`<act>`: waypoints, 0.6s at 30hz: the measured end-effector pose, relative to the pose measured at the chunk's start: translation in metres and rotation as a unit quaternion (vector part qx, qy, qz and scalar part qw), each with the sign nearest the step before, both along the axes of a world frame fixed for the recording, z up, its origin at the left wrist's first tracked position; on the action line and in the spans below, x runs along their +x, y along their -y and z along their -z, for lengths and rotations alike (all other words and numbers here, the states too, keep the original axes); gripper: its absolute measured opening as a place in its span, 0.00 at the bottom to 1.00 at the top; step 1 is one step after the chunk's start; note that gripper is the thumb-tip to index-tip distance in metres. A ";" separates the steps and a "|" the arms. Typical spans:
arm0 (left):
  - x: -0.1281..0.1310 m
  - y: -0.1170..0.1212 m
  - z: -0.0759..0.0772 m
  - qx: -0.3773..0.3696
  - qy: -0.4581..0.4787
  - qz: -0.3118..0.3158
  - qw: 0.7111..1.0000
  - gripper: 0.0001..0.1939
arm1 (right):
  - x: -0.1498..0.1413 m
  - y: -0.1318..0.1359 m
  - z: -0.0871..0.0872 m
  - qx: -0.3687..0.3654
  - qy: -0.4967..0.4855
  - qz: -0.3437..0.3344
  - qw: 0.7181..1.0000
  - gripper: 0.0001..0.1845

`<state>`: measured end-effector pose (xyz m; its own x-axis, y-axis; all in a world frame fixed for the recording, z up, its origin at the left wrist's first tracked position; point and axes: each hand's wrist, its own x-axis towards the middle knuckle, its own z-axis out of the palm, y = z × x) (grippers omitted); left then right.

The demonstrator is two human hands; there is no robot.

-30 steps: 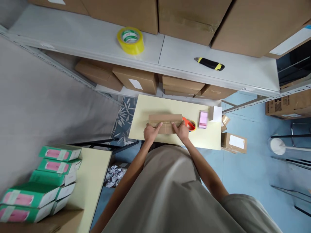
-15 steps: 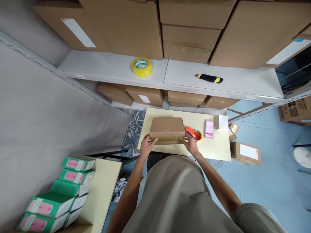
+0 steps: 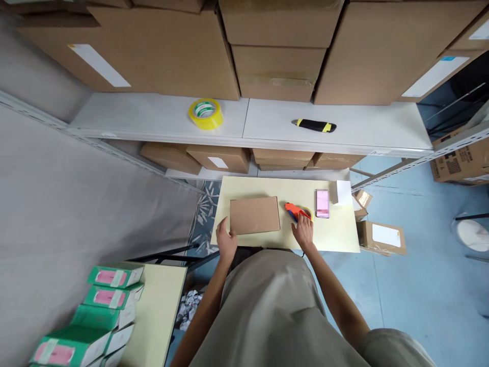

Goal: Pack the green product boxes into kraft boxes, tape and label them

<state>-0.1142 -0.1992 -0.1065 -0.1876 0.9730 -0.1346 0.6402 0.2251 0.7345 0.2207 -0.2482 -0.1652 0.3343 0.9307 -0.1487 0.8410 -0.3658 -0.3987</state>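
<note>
A closed brown cardboard box [image 3: 254, 215] lies flat on the pale yellow table [image 3: 267, 185]. Beside its lower left corner is my left hand [image 3: 226, 241], fingers curved and apart, holding nothing; whether a fingertip touches the box is unclear. To the box's right lies an orange tape dispenser [image 3: 293, 209] with a roll of tape in it. My right hand [image 3: 304, 232] has its fingers closed over the near right end of the dispenser, hiding part of it.
A phone [image 3: 322, 204] and a small white box [image 3: 343, 192] sit at the table's right. On the shelf [image 3: 267, 120] above are a yellow tape roll [image 3: 206, 114], a utility knife [image 3: 315, 125] and large cartons [image 3: 277, 74]. Green boxes [image 3: 114, 277] stack on a left table.
The box was turned from its side to lie flat on the table. Both hands have let go of it; my right hand has moved right onto the tape dispenser.
</note>
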 end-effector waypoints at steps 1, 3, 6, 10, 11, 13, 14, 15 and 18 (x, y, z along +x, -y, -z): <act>0.011 -0.006 -0.008 0.023 0.000 0.021 1.000 0.38 | 0.002 -0.005 0.001 -0.013 -0.004 0.004 1.000 0.26; 0.040 -0.017 -0.023 0.049 0.020 0.074 0.996 0.34 | 0.003 -0.012 -0.001 -0.023 -0.016 0.002 1.000 0.23; 0.088 -0.029 -0.039 0.027 0.075 0.174 0.982 0.25 | 0.000 -0.018 -0.018 -0.006 -0.031 0.019 0.999 0.18; 0.139 -0.042 -0.060 0.008 0.134 0.259 0.956 0.17 | -0.009 -0.025 -0.073 0.108 -0.196 0.059 0.973 0.17; 0.148 -0.047 -0.067 0.020 0.148 0.260 0.954 0.16 | -0.012 -0.030 -0.091 0.139 -0.246 0.051 0.958 0.17; 0.160 -0.060 -0.089 0.044 0.180 0.249 0.951 0.14 | -0.018 -0.045 -0.131 0.201 -0.307 0.037 0.929 0.17; 0.164 -0.069 -0.102 0.054 0.198 0.241 0.949 0.14 | -0.021 -0.056 -0.151 0.229 -0.326 0.032 0.917 0.17; 0.166 -0.080 -0.118 0.062 0.216 0.234 0.946 0.15 | -0.024 -0.069 -0.171 0.250 -0.342 0.025 0.905 0.17; 0.167 -0.122 -0.169 0.085 0.270 0.223 0.933 0.20 | -0.027 -0.120 -0.223 0.295 -0.356 -0.019 0.886 0.18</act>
